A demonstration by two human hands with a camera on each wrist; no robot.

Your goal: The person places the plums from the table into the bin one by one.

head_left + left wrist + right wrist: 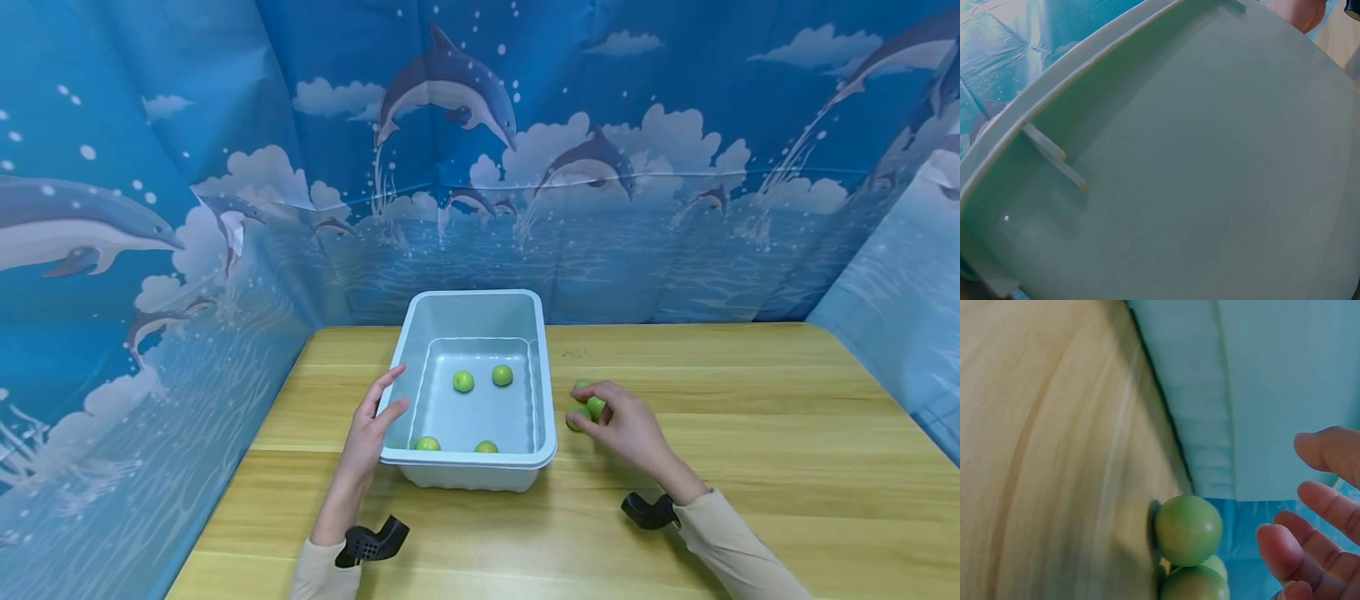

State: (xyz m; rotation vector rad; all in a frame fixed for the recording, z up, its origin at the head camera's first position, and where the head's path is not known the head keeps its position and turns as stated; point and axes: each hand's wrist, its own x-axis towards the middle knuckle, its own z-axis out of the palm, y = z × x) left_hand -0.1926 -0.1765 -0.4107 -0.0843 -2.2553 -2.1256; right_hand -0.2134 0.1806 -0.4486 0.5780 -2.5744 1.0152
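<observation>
A pale blue-grey plastic tub stands on the table, with several small round green fruits on its floor. My left hand holds the tub's left rim, thumb over the top and index finger along the edge; its other fingers are hidden. Right of the tub, my right hand hovers over a cluster of three more green fruits. In the right wrist view, its fingers are spread and stand apart from the nearest fruit. The left wrist view is filled by the tub's wall.
The wooden table extends to the right of the cluster and in front of the tub. A blue dolphin-printed sheet hangs behind the table and along its sides. Each wrist carries a black camera mount.
</observation>
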